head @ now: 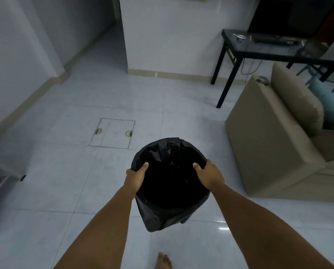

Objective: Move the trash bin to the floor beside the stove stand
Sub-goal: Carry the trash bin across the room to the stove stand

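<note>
A round trash bin [168,152] lined with a black plastic bag hangs above the pale tiled floor, low in the middle of the head view. My left hand [136,176] grips its left rim, thumb inside the bag. On the opposite rim my right hand [208,174] holds on the same way. The inside of the bin is dark and I cannot see any contents. No stove stand is visible.
A beige sofa [269,136] stands to the right. Behind it is a black table [238,49] with a small bowl [240,38] and a dark screen. A floor hatch [113,133] lies ahead on the left. A corridor opens at upper left. My bare foot [163,262] shows at the bottom.
</note>
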`<state>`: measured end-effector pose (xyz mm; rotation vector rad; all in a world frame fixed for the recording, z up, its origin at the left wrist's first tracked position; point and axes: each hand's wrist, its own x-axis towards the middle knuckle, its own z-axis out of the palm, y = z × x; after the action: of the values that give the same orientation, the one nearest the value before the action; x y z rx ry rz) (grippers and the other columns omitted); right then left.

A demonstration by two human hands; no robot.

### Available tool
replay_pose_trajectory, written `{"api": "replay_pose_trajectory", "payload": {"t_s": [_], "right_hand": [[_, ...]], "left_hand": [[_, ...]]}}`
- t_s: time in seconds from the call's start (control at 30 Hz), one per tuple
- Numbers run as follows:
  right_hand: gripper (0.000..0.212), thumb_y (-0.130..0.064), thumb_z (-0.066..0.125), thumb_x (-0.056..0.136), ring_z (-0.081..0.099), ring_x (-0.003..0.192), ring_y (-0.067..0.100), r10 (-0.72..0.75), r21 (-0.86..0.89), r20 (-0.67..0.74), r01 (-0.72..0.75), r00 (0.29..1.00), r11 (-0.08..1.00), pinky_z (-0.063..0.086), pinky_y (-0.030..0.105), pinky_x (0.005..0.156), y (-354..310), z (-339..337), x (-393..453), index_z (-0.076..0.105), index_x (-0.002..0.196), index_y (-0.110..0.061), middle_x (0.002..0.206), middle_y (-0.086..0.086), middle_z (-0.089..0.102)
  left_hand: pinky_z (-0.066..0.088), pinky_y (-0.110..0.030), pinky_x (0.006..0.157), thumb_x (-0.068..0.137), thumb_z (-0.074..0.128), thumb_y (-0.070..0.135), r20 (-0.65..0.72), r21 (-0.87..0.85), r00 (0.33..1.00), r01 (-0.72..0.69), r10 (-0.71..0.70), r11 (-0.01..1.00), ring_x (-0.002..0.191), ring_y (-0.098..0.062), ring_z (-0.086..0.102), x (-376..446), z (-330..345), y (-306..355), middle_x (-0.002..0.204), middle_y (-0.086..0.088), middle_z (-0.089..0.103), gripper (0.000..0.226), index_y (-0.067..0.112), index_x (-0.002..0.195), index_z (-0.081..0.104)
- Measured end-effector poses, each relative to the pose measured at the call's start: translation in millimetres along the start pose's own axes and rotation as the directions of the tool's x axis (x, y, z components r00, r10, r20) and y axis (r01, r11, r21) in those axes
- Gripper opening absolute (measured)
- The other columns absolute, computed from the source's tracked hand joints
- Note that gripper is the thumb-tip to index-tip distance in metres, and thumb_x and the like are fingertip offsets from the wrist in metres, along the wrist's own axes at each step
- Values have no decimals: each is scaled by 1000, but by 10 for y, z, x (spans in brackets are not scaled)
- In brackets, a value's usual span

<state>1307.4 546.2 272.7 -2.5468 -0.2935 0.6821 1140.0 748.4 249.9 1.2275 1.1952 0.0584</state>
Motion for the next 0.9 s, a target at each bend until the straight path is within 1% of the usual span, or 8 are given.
{"api": "replay_pose_trajectory", "payload": {"t_s": [0.17,0.3,0.4,0.47,0.57,0.67,0.83,0.9], "right_hand": [[72,-61,43,94,55,127,39,-37,-33,13,38,999,999,47,50,103,-458,-229,1004,38,146,-11,141,15,54],[74,-63,42,93,55,126,39,-73,-47,26,74,997,996,47,50,102,-911,-349,1888,38,146,-11,141,16,54],[74,-63,43,93,55,126,39,-93,-60,31,94,995,994,46,50,103,-1270,-420,2475,38,146,-11,141,15,54],[76,-64,43,92,55,126,39,-108,-53,47,111,993,992,47,51,103,-1547,-468,2882,37,147,-12,142,15,54],[80,-66,42,91,54,127,39,-134,-74,56,138,989,988,47,52,103,-1950,-559,3416,35,149,-12,143,15,53],[79,-66,42,90,55,126,39,-182,-94,77,189,980,977,47,52,102,-2332,-586,3839,36,147,-12,142,15,54],[80,-65,42,92,53,129,39,-263,-134,145,283,954,950,46,50,104,-3018,-540,4557,34,149,-11,145,15,51],[79,-66,42,91,54,128,39,-302,-156,192,333,934,930,46,51,103,-3307,-484,4867,36,148,-11,144,15,52]], "left_hand": [[41,-49,110,80,62,65,-28,-19,999,28,-28,999,130,-39,50,705,250,602,145,-20,50,99,4,151,31],[41,-52,110,77,63,67,-40,-61,999,22,-24,998,130,-40,51,1379,368,1173,145,-20,50,102,4,151,31],[39,-51,111,79,64,64,-60,-93,998,20,-25,996,132,-39,49,1843,427,1616,147,-19,48,101,4,152,29],[39,-50,111,80,64,63,-87,-132,996,19,-31,991,133,-39,48,2172,440,1934,147,-20,47,99,4,152,28],[41,-49,109,80,64,63,-121,-148,992,8,-26,989,131,-40,49,2547,425,2373,146,-20,48,98,4,151,30],[41,-49,109,80,65,62,-152,-182,988,-7,-21,983,130,-40,50,2862,371,2683,146,-20,49,97,3,150,32],[40,-49,111,82,63,62,-229,-258,972,-12,-50,966,134,-40,47,3361,240,3138,149,-20,46,98,2,152,28],[39,-49,111,82,63,62,-291,-304,954,-17,-76,953,134,-40,47,3559,184,3286,150,-20,45,99,2,153,27]]}}
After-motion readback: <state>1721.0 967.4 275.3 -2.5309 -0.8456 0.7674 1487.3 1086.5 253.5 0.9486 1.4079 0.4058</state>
